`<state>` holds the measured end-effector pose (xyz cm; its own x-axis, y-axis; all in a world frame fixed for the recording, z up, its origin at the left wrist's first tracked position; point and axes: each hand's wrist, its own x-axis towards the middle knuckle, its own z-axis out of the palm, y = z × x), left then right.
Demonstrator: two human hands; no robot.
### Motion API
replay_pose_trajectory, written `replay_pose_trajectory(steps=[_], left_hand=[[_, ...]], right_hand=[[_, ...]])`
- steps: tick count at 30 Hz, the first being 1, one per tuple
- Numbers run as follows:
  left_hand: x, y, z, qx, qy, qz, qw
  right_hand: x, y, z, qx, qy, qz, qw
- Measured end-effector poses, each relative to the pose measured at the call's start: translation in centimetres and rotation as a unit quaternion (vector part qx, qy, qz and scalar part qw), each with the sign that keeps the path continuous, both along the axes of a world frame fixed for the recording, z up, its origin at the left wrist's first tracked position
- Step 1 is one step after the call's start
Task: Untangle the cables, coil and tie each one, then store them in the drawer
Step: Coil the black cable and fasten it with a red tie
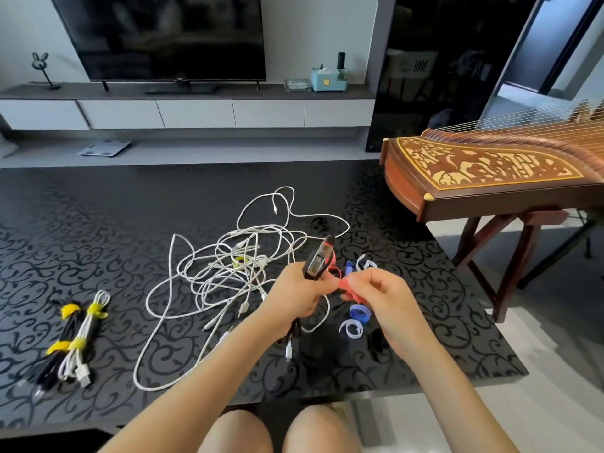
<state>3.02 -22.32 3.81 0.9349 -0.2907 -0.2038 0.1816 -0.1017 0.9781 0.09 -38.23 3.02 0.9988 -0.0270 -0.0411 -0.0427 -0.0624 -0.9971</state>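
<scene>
STEP: tie coil | LEFT: left hand [294, 299] grips black coiled cable with bulky clear-bodied end [318, 261], held above dark patterned table [98, 223] | RIGHT: right hand [382, 302] pinches red fabric strap [348, 286] | DO: wrap strap snugly mid-coil — hold loops until fastened.

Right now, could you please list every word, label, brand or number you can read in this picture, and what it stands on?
No text can be read outright.
Television: small logo on the lower bezel, too blurred to read.
Light blue box: yellow cat-face sign, no words.
Dark device in the left hand: no legible marking.
</scene>
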Motion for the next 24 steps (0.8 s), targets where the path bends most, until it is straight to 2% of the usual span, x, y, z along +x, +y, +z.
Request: replay_pose_trajectory(steps=[4,7,11,14,18,21,24], left_hand=[[-1.3,0.7,0.9,0.129,-0.124,0.001,0.984],[-2.2,1.8,1.8,0.146,-0.155,0.013,0.977],[-3.5,3.1,2.8,0.125,-0.119,0.013,0.985],[-4.5,4.0,3.0,0.082,-0.081,0.026,0.993],[-6.1,4.8,3.3,0.061,-0.041,-0.005,0.997],[-6.9,5.1,3.6,0.032,0.022,-0.037,0.999],[-7.2,6.0,4.2,-0.007,0.076,-0.047,0.996]], right_hand=[[-1.7,0.9,1.0,0.022,0.012,0.043,0.999],[-2.8,1.1,1.9,-0.067,0.007,0.071,0.995],[-4.7,1.3,3.2,-0.18,-0.067,0.096,0.977],[-6.0,0.9,3.7,-0.242,-0.066,0.122,0.96],[-7.7,1.2,5.1,-0.191,-0.09,0.156,0.965],[-8.5,2.2,5.8,-0.124,-0.061,0.171,0.976],[-8.5,2.4,6.5,-0.101,-0.011,0.094,0.99]])
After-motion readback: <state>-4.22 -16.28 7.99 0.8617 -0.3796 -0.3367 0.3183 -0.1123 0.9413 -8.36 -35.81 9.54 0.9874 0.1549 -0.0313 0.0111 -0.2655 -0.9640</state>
